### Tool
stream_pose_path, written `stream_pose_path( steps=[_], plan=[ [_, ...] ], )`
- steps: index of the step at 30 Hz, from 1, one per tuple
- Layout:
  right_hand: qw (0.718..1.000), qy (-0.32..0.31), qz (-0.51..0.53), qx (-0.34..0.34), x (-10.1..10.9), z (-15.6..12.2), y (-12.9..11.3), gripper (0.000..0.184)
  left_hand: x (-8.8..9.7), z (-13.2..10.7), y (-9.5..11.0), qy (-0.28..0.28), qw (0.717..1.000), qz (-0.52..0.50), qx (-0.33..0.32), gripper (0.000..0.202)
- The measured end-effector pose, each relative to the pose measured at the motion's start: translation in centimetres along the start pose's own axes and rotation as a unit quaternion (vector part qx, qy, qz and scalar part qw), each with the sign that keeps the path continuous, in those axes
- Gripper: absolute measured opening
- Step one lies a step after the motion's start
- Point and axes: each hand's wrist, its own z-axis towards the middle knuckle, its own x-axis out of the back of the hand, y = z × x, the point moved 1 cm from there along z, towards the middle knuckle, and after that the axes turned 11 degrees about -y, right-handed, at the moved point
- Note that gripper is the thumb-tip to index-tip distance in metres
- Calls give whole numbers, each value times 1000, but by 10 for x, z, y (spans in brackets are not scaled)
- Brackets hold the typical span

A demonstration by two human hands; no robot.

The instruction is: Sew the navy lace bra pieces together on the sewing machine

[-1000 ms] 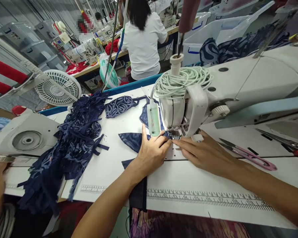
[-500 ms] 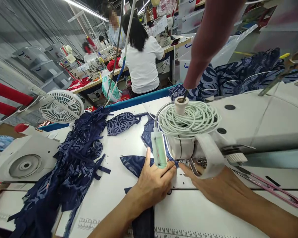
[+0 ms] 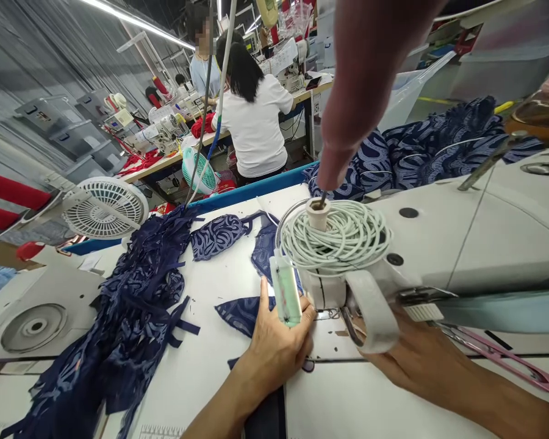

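Observation:
My left hand (image 3: 281,341) is at the sewing machine (image 3: 443,225), fingers bent over the edge of a navy patterned fabric piece (image 3: 240,314) beside the needle area. One finger points away along the cloth. The small green clear-fronted lamp or guard (image 3: 287,292) hides part of this hand. My right hand (image 3: 402,347) reaches in behind the machine's white curved guard (image 3: 377,311); its fingertips are hidden. More navy cloth (image 3: 263,247) lies beyond the left hand, and a dark strip (image 3: 265,414) runs under the left forearm.
A navy fabric heap (image 3: 141,305) lies left, near a finished-looking patterned piece (image 3: 219,236). Pale green cord (image 3: 338,235) is coiled on the machine. A pink-handled tool (image 3: 526,366) lies right. A white fan (image 3: 105,208) stands left. Co-workers (image 3: 256,125) are beyond the table.
My right hand has drawn back to the right, away from the left hand and the cloth's edge. The left hand's fingers have curled in more. The view has shifted slightly.

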Motion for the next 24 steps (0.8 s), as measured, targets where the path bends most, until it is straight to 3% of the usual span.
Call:
stream_pose_path(
  steps=[4, 11, 15, 24],
  plan=[
    [998, 51, 13, -16, 5, 4, 2, 28, 2, 3, 2, -24, 1000, -8, 16, 40],
    [991, -29, 48, -125, -17, -12, 13, 33, 2, 3, -2, -43, 998, -28, 24, 41],
    [989, -41, 71, -120, -15, -4, 16, 33, -1, 1, -6, -53, 997, -42, 26, 40],
    [993, 7, 83, -78, -1, 13, 12, 30, 1, 2, 0, -46, 997, -58, 33, 29]
  ],
)
